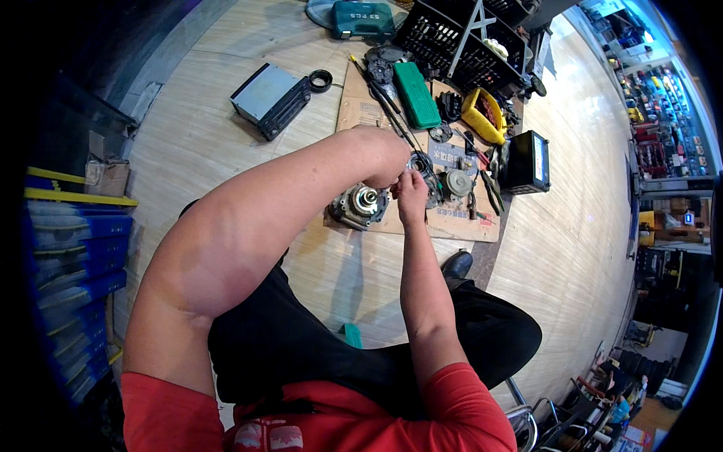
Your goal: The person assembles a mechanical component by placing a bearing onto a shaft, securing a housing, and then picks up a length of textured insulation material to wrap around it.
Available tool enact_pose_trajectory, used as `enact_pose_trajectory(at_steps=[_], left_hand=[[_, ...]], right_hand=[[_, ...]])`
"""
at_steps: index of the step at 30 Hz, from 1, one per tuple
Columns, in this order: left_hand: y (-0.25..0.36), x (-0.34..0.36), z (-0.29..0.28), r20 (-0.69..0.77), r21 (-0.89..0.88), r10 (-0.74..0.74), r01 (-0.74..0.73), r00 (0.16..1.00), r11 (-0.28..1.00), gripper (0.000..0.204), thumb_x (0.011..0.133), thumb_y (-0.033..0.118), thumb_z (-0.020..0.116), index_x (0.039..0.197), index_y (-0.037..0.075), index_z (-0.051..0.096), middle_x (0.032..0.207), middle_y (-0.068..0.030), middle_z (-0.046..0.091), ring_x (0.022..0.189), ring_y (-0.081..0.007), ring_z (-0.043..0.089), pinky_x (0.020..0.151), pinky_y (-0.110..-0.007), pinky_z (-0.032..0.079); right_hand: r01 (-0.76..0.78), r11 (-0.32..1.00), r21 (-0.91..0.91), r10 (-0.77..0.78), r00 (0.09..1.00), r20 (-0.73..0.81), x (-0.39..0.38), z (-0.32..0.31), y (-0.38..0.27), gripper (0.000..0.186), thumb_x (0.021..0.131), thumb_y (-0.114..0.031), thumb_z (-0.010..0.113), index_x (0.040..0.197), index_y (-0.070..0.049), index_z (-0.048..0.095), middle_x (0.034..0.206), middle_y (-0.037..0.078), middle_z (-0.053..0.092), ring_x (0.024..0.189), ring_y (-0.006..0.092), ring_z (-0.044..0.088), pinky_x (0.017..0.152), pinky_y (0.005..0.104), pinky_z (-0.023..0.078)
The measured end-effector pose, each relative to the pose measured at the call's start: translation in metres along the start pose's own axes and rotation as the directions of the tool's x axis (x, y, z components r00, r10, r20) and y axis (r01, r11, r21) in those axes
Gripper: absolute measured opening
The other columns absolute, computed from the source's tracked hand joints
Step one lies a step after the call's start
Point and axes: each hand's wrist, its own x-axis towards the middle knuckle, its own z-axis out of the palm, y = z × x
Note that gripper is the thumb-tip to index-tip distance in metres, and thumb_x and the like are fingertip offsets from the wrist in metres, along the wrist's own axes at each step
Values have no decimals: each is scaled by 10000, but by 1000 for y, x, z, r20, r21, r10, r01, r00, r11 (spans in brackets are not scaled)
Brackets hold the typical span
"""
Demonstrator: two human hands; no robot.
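Observation:
My left hand is bent inward at the wrist over a cardboard sheet on the floor; its fingers are hidden behind its own back. My right hand meets it from below, fingertips pinched together. Whatever lies between the two hands is too small and too covered to name. Just left of my right hand, under my left wrist, sits a round metal motor-like housing with a shiny shaft in its centre. Beyond my fingertips is a dark ring-shaped part, partly covered. A silvery round motor-like part lies to the right.
A green case, a yellow container and a black crate stand beyond the hands. At the right is a black battery. Pliers lie near it. A grey-and-black box-shaped unit rests at the left.

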Motion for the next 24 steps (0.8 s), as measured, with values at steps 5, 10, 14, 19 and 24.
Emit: enact_pose_trajectory(at_steps=[5, 10, 14, 19, 24], left_hand=[[1, 1, 0, 22, 31, -9, 8, 1000, 999, 336, 891, 275, 638, 1127, 35, 639, 1100, -183, 669, 1058, -332, 632, 885, -428, 515], [2, 1, -1, 33, 13, -8, 8, 999, 1000, 334, 890, 268, 637, 1131, 37, 639, 1116, -181, 665, 1073, -329, 627, 897, -430, 510], [0, 4, 3, 33, 14, -12, 12, 999, 1000, 329, 886, 265, 637, 1129, 43, 640, 1117, -179, 665, 1075, -330, 625, 901, -431, 508], [5, 0, -2, 13, 11, -11, 11, 1000, 1000, 315, 879, 237, 630, 1127, 45, 640, 1098, -183, 670, 1053, -330, 634, 896, -429, 510], [-1, 7, 3, 36, -2, -12, 12, 999, 1000, 319, 880, 227, 626, 1138, 40, 629, 1092, -186, 672, 1044, -334, 637, 882, -432, 513]], right_hand=[[195, 932, -305, -229, 970, -78, -1, 8, 7, 232, 807, -139, 777, 814, -17, 579, 679, 22, 602, 575, 84, 552, 518, 250, 449], [84, 993, -88, -95, 988, -122, 3, 1, 18, 191, 809, -93, 765, 862, -7, 602, 703, 24, 621, 575, 88, 566, 501, 238, 448], [75, 995, -58, -80, 993, -82, 0, 3, 22, 150, 836, -84, 735, 885, -1, 620, 721, 2, 623, 635, 73, 572, 552, 225, 452], [117, 988, -103, -124, 990, -61, 5, -1, 36, 113, 857, -84, 711, 933, -14, 666, 743, -10, 632, 638, 61, 547, 569, 217, 437], [97, 991, -91, -103, 993, -60, 6, -3, 39, 112, 875, -71, 683, 953, -1, 643, 775, 32, 648, 629, 97, 572, 577, 248, 467]])
